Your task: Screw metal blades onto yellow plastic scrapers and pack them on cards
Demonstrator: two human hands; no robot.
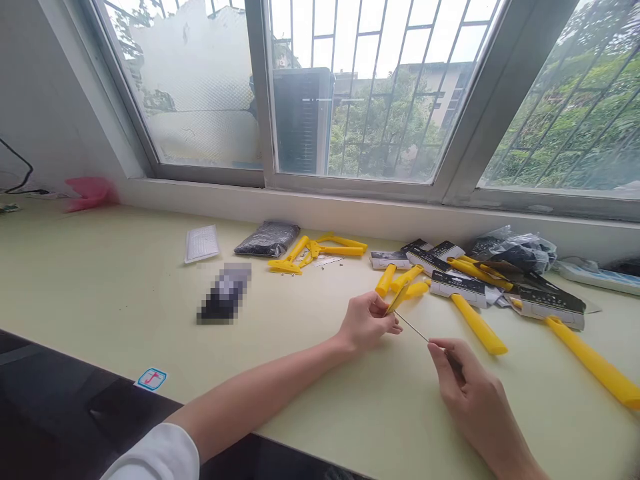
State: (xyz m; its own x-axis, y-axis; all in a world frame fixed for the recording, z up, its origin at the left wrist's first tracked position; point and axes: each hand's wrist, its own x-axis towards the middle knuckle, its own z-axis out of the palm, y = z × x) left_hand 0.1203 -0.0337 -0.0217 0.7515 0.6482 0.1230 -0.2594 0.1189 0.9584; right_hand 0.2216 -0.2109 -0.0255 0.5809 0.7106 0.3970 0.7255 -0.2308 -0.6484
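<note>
My left hand [367, 319] is closed around the head of a yellow plastic scraper [398, 299], tilted up above the table. Pinched in the fingers of my right hand [467, 380] is a screwdriver [414, 327]; its thin metal shaft runs to the scraper's head, and its grip is hidden in my palm. Whether the tip sits in a screw is too small to tell. Just behind my left hand lie several yellow handles [386, 280]. To the right of them, a carded yellow scraper [479, 324] lies on the table.
Loose yellow scrapers [315, 252] and small screws lie near the windowsill. Beside them are a dark plastic packet [269, 239] and a white tray [202, 243]. More carded scrapers [595, 360], a clear bag [515, 248] and a power strip [597, 277] occupy the right. A blurred dark object [224, 293] lies left.
</note>
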